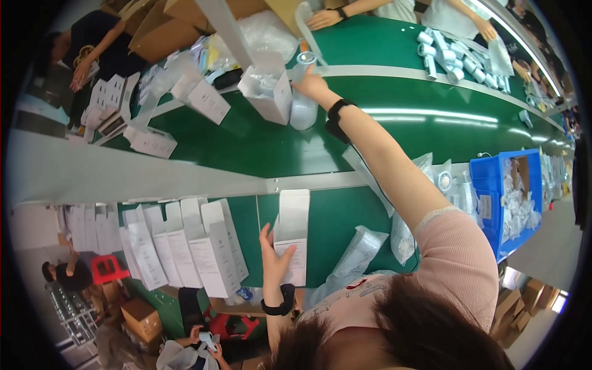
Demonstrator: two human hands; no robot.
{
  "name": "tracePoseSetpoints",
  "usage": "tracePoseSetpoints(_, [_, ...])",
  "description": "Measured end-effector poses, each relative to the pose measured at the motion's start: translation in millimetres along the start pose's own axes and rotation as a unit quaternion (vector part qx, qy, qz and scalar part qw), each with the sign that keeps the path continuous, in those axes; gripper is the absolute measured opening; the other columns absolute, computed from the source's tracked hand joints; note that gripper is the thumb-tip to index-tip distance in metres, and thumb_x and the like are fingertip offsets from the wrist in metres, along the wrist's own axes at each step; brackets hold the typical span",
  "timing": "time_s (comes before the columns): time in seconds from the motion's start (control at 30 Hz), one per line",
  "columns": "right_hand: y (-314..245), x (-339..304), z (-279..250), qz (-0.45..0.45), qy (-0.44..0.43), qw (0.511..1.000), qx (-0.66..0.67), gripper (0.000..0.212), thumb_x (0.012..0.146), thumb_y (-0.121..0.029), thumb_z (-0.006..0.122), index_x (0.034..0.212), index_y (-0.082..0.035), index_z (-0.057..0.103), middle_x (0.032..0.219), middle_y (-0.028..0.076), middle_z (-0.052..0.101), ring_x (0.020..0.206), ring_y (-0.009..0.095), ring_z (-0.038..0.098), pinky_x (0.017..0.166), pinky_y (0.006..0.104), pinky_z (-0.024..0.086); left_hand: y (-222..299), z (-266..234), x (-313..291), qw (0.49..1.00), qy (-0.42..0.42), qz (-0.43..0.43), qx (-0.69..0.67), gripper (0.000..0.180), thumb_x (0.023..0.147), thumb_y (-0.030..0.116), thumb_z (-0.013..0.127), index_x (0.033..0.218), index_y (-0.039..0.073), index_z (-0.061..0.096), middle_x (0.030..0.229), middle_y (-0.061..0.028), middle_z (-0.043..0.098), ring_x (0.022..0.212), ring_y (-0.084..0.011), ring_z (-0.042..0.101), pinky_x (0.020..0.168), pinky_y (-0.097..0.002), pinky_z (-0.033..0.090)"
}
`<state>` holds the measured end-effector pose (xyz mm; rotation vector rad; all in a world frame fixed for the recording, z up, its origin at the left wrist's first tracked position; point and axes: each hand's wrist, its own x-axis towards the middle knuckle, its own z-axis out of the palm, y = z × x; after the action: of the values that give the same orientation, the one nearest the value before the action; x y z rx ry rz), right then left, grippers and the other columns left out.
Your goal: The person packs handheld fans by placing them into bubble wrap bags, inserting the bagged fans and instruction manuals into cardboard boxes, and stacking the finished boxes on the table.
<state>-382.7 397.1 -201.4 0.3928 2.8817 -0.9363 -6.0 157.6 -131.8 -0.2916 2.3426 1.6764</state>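
My left hand is at the left side of an upright white box, its thumb across the printed face and its fingers along the edge. The box's tall top flap stands up. Across the divider, my right arm stretches out to the far green belt. There my right hand is closed around a pale, rounded plastic-wrapped item; a clear round end shows above the fingers, which partly hide it. Just left of it stands an open white box with clear plastic inside.
Several white boxes stand in a row at left. Plastic-wrapped items lie right of my box. A blue bin of wrapped parts sits at right. Pale handheld devices are piled at the far side, near other people's hands.
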Motion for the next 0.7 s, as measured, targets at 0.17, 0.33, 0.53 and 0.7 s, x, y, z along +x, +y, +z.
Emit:
tracePoseSetpoints(0.17, [10, -8, 21, 0.033, 0.026, 0.999, 0.034, 0.096, 0.073, -0.030, 0.062, 0.135, -0.001, -0.005, 0.111, 0.029, 0.047, 0.095, 0.034, 0.055, 0.074, 0.0437, 0.049, 29, -4, -10, 0.994, 0.008, 0.109, 0.017, 0.076, 0.064, 0.011, 0.071, 0.127, 0.002, 0.029, 0.123, -0.0148, 0.037, 0.109, -0.0259, 0.043, 0.089, -0.0344, 0.037])
tracePoseSetpoints(0.33, [48, -89, -40, 0.019, 0.022, 0.821, 0.571, 0.079, 0.073, -0.020, 0.060, 0.133, -0.003, 0.012, 0.115, 0.021, 0.048, 0.094, 0.032, 0.055, 0.080, 0.0429, 0.047, 40, 7, 15, 0.960, -0.064, 0.241, 0.126, 0.074, 0.059, 0.011, 0.074, 0.121, 0.007, 0.035, 0.120, -0.0149, 0.037, 0.107, -0.0268, 0.043, 0.086, -0.0342, 0.040])
tracePoseSetpoints(0.53, [61, -260, -142, 0.078, -0.089, 0.476, 0.871, 0.060, 0.070, 0.002, 0.061, 0.119, -0.007, 0.029, 0.105, 0.010, 0.048, 0.090, 0.024, 0.054, 0.076, 0.0375, 0.049, 40, 41, 24, 0.973, -0.063, 0.218, 0.048, 0.067, 0.057, 0.012, 0.076, 0.110, 0.006, 0.035, 0.118, -0.0185, 0.038, 0.102, -0.0318, 0.046, 0.088, -0.0367, 0.038])
tracePoseSetpoints(0.7, [-6, -329, -99, -0.019, 0.265, 0.644, 0.717, 0.063, 0.069, -0.003, 0.067, 0.119, -0.005, 0.030, 0.105, 0.011, 0.046, 0.093, 0.023, 0.052, 0.082, 0.0352, 0.045, 25, 67, 18, 0.965, 0.011, 0.262, 0.013, 0.071, 0.058, 0.009, 0.079, 0.106, 0.006, 0.026, 0.121, -0.0221, 0.037, 0.105, -0.0327, 0.046, 0.088, -0.0386, 0.038])
